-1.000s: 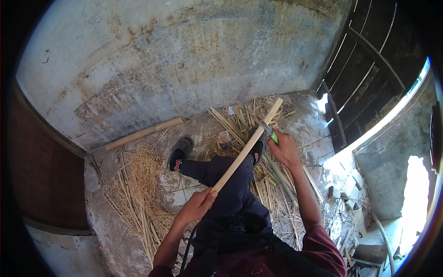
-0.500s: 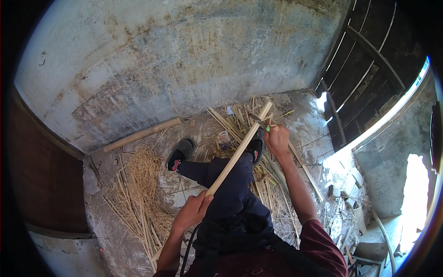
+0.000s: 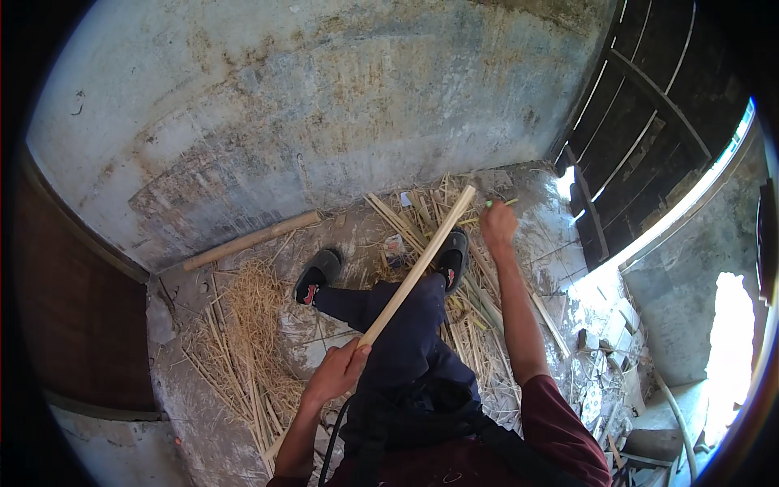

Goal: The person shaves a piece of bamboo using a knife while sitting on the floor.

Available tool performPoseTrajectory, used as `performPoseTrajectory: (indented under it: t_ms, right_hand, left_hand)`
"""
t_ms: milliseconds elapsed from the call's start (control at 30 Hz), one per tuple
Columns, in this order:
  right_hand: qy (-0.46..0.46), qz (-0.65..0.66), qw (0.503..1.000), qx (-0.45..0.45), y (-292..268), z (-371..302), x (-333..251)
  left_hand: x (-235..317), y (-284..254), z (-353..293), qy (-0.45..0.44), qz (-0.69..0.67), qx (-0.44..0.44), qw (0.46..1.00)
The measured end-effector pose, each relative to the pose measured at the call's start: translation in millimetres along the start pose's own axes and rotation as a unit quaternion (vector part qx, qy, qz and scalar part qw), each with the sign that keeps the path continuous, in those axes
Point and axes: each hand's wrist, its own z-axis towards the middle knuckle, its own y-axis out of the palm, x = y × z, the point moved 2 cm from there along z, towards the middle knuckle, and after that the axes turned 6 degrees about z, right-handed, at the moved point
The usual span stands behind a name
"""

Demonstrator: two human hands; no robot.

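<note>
A long pale bamboo strip (image 3: 418, 268) slants across my thighs, its far end raised above the floor. My left hand (image 3: 339, 372) is closed around its near end. Beyond my right shoe, my right hand (image 3: 498, 225) is a fist around a knife, of which a bit of green handle (image 3: 488, 204) shows. The blade is hard to make out now. This hand is a little to the right of the strip's far end, apart from it.
Thin shavings (image 3: 260, 308) and split strips lie heaped at the left. More strips (image 3: 406, 223) are scattered around my right shoe (image 3: 452, 252). A round bamboo pole (image 3: 251, 240) lies along the stained wall (image 3: 341, 105). Rubble (image 3: 617, 329) sits at the right, near a dark slatted panel (image 3: 641, 122).
My right hand has moved up and slightly right with the knife, away from the strip. The strip's far end has dropped slightly, while my left hand has barely shifted.
</note>
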Motion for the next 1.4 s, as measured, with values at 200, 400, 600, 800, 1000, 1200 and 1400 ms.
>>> performPoseTrajectory:
  t_ms: [200,400,600,800,1000,1200,1400]
  right_hand:
    - [0.146,0.061,0.987,-0.021,2.6,10.8,117.8]
    - [0.037,0.286,0.95,-0.122,-24.7,-36.3,61.9]
    - [-0.079,0.275,0.945,-0.159,-61.5,-74.6,-68.4]
    - [-0.149,0.199,0.96,-0.132,-58.3,-78.2,-108.9]
    - [-0.137,0.167,0.972,-0.097,-46.0,-63.9,-107.1]
    - [-0.167,0.143,0.972,-0.078,-27.6,-52.7,-97.4]
    - [-0.105,0.076,0.991,-0.033,8.6,-30.2,-80.6]
  left_hand:
    - [-56.7,-3.0,-4.4,-0.032,-0.045,0.043,0.998]
    - [-51.1,-1.9,-5.7,-0.06,-0.211,0.028,0.975]
    - [-39.5,13.4,-5.9,-0.111,-0.272,-0.059,0.954]
    - [-32.6,19.0,-7.4,-0.049,-0.275,-0.045,0.959]
    - [-21.8,5.7,-15.3,-0.056,-0.071,-0.01,0.996]
    - [-20.5,1.5,-16.0,-0.034,0.002,0.007,0.999]
    - [-21.5,-2.0,-15.0,-0.036,0.02,0.034,0.999]
